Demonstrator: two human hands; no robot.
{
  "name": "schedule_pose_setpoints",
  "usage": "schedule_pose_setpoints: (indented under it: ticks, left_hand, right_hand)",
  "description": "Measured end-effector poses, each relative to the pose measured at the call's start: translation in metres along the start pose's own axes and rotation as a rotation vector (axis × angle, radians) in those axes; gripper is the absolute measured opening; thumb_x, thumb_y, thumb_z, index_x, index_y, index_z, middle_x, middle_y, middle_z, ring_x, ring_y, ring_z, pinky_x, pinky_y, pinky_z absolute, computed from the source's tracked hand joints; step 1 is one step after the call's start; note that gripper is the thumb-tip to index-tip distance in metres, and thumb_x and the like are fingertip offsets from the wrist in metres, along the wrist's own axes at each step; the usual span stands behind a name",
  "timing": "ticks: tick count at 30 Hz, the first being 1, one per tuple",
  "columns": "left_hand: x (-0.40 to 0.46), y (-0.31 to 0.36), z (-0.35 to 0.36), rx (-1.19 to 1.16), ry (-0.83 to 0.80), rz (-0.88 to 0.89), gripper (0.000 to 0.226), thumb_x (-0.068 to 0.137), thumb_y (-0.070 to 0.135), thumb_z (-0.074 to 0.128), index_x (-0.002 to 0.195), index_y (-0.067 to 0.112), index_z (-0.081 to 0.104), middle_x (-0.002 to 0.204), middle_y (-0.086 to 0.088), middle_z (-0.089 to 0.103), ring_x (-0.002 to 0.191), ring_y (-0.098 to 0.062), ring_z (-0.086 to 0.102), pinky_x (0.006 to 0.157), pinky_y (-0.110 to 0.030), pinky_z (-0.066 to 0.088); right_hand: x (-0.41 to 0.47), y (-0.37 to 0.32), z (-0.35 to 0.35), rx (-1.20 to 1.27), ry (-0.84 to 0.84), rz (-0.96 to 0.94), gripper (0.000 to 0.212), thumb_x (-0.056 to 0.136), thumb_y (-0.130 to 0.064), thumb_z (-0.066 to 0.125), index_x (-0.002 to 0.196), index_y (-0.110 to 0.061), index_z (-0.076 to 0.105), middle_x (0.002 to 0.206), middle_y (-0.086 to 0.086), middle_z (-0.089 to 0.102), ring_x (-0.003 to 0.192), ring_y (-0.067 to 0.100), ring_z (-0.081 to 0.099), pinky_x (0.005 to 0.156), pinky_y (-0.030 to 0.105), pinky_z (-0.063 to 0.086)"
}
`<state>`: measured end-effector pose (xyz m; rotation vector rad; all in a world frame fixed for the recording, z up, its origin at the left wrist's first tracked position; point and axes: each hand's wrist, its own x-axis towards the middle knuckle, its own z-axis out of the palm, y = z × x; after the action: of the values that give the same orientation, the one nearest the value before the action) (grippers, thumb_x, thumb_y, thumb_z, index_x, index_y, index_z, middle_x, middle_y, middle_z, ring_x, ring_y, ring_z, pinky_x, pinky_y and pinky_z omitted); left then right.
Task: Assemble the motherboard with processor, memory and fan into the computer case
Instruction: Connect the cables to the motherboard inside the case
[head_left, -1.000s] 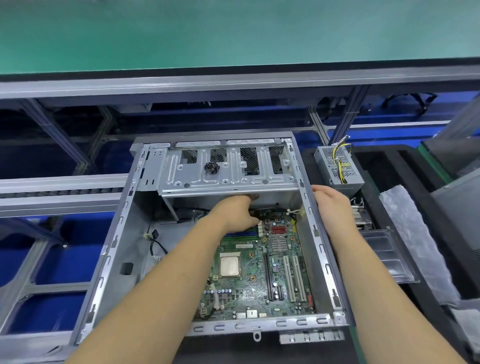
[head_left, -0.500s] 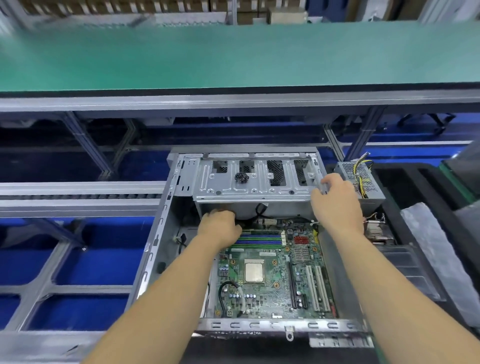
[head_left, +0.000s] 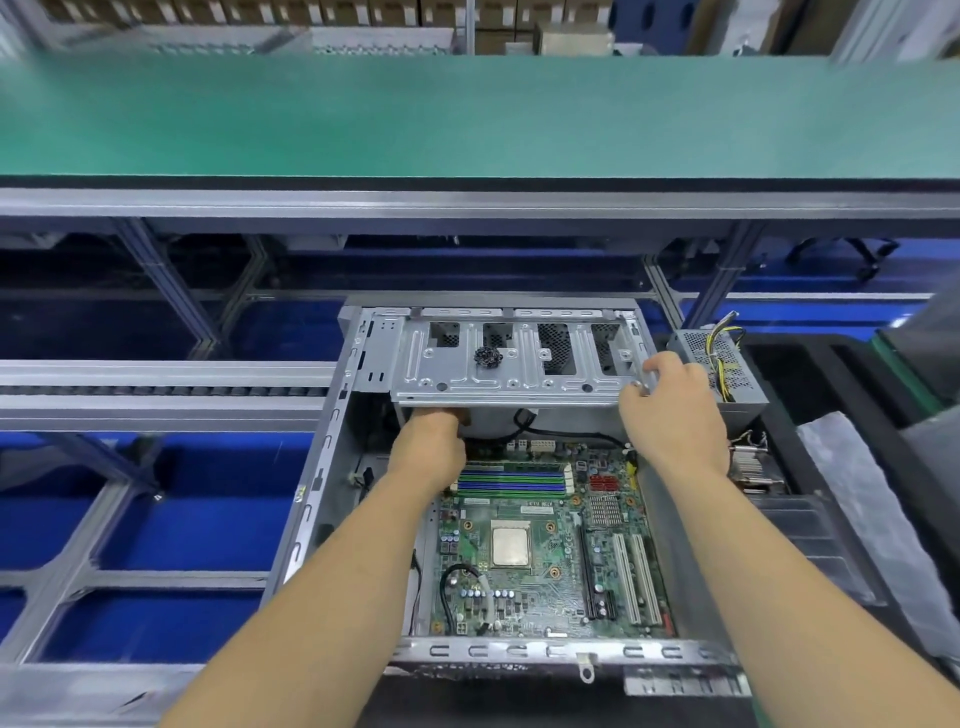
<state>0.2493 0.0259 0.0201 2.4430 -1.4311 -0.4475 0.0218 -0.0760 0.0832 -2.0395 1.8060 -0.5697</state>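
From the head view, the motherboard (head_left: 550, 545) lies flat inside the open computer case (head_left: 306, 499). The left hand (head_left: 431, 452) reaches under the drive cage (head_left: 514, 364), fingers hidden; the right hand (head_left: 670, 410) grips the cage's right edge with curled fingers.

Bright, even overhead light; soft shadows inside computer case (head_left: 332, 467); far boxes blurred; wide-angle bending at edges.
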Motion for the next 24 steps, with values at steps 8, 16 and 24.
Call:
schedule_pose_setpoints:
  ticks: [8,16,24]
  left_hand:
    - [-0.004,0.028,0.018,0.128,-0.103,0.276,0.026,0.097,0.027,0.043,0.08,0.012,0.056,0.083,-0.008,0.061,0.079,-0.031,0.059,0.071,-0.036,0.051]
    - [0.01,0.051,0.033,0.08,-0.176,0.184,0.034,0.101,0.038,0.034,0.08,0.017,0.049,0.088,-0.008,0.064,0.073,-0.028,0.051,0.068,-0.034,0.038]
    - [0.04,0.069,0.037,-0.154,-0.415,-0.071,0.029,0.102,0.027,0.028,0.079,0.019,0.043,0.083,-0.003,0.05,0.071,-0.019,0.043,0.075,-0.033,0.036]
  right_hand:
    - [0.001,0.001,0.002,0.0,0.016,-0.001,0.033,0.098,-0.032,0.046,0.13,-0.025,0.049,0.129,0.007,0.046,0.098,0.029,0.047,0.075,0.04,0.041]
    - [-0.001,-0.001,0.001,-0.034,0.021,-0.009,0.033,0.099,-0.031,0.046,0.13,-0.023,0.049,0.127,0.008,0.047,0.098,0.031,0.052,0.073,0.04,0.042]
    - [-0.003,-0.004,-0.002,-0.038,0.014,-0.018,0.031,0.098,-0.028,0.046,0.128,-0.022,0.049,0.124,0.008,0.046,0.1,0.033,0.053,0.077,0.045,0.051]
